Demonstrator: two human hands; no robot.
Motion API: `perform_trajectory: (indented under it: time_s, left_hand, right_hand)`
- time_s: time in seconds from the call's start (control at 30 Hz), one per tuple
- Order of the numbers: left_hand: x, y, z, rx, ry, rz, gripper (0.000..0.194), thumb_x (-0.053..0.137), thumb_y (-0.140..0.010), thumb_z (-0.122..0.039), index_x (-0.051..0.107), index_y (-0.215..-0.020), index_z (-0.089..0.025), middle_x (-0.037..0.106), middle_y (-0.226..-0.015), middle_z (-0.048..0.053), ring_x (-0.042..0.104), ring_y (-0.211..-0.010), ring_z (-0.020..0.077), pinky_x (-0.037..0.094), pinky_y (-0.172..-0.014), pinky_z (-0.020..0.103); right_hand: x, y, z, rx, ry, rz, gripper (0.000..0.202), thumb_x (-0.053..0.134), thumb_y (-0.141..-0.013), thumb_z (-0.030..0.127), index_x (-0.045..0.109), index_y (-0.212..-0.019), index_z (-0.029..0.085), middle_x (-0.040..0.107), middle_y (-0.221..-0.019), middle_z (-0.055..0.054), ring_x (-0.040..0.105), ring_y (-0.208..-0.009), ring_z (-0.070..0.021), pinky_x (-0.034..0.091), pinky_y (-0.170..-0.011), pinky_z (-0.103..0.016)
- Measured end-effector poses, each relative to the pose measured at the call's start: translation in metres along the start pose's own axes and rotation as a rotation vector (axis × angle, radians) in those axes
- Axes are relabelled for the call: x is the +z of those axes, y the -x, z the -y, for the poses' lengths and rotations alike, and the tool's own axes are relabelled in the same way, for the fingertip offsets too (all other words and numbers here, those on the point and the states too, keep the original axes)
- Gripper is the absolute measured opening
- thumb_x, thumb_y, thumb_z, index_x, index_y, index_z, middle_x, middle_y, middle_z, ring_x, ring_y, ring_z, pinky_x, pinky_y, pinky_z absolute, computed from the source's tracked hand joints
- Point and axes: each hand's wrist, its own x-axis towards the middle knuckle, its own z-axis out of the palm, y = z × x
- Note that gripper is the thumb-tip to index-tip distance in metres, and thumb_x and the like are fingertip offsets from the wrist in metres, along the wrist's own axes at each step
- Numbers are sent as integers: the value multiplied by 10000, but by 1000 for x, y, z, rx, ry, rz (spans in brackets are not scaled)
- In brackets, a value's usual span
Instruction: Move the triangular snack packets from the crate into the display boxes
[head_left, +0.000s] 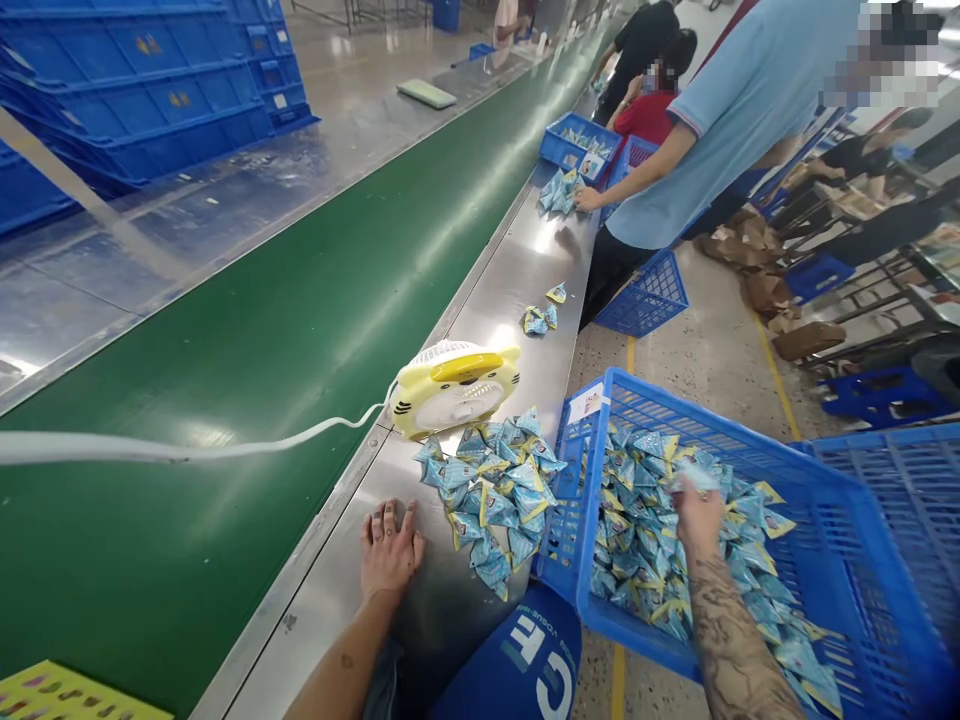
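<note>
Blurred blue pkt [697,477] is in R hand [699,515], fingers closed on it, above more pkts [637,520] heaped in blue crate [832,560] directly under the grip. L of the grip, past the crate wall, a pile [495,490] of like pkts sits on the steel ledge [322,610], w/ L hand [391,548] flat on the metal nearby, palm down, fingers slightly spread. Fwd & L of the grip, touching or just behind the pile, is a yellow gadget [457,390], its cord [247,450] over the green belt [337,290], & farther fwd a co-worker [742,110] in lt-blue top
</note>
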Motion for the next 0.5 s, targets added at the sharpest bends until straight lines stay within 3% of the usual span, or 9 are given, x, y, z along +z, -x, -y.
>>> perform_trajectory:
  time_s: [0.03, 0.1, 0.23, 0.33, 0.43, 0.5]
  left_hand:
    - [0, 0, 0, 0, -1, 0, 534, 562, -903, -272, 612, -1430, -202, 468, -1519, 207, 365, -1440, 387, 257, -1202, 605]
    - [-1, 0, -1, 1, 0, -2, 533, 557, -907, -273, 610, -1431, -195, 471, -1514, 210, 359, -1445, 389, 255, -1203, 605]
    - [-3, 0, -1, 8, -11, -11, 529, 544, -918, -278, 605, -1435, -182, 460, -1516, 220, 354, -1444, 389, 249, -1205, 600]
    - [-3, 0, -1, 11, -14, -9, 533, 542, -919, -284, 599, -1441, -193, 462, -1511, 207, 350, -1442, 384, 249, -1202, 599]
    - [-3, 0, -1, 12, -43, -11, 528, 535, -924, -289, 599, -1440, -196, 466, -1500, 206, 356, -1431, 380, 251, -1199, 592]
    - [-3, -1, -1, 18, -68, -11, 523, 533, -925, -291, 606, -1434, -195, 469, -1490, 211, 363, -1421, 381, 255, -1196, 587]
  right_hand:
    - [-5, -4, 10, -15, -85, -62, 650, 740, -598, 663, 566, -1055, 235, 605, -725, 23, 498, -516, -113, 391, -461, -257]
    - [-7, 1, 34, -53, -245, -17, 654, 811, -573, 576, 572, -1075, 231, 618, -779, 26, 517, -562, -106, 406, -488, -247]
    - [10, 48, 90, -199, -589, 183, 478, 811, -668, 448, 613, -1049, 240, 611, -768, 41, 550, -603, -91, 397, -496, -209]
    - [36, 86, 124, -212, -592, 391, 526, 811, -689, 415, 618, -1147, 244, 640, -766, 33, 564, -586, -95, 437, -510, -226]
    - [61, 90, 130, -194, -466, 619, 634, 801, -712, 470, 598, -1258, 219, 651, -707, 24, 554, -540, -101, 382, -465, -211]
    - [67, 69, 114, -165, -381, 650, 718, 785, -715, 528, 560, -1322, 216, 649, -666, 29, 528, -486, -98, 297, -421, -198]
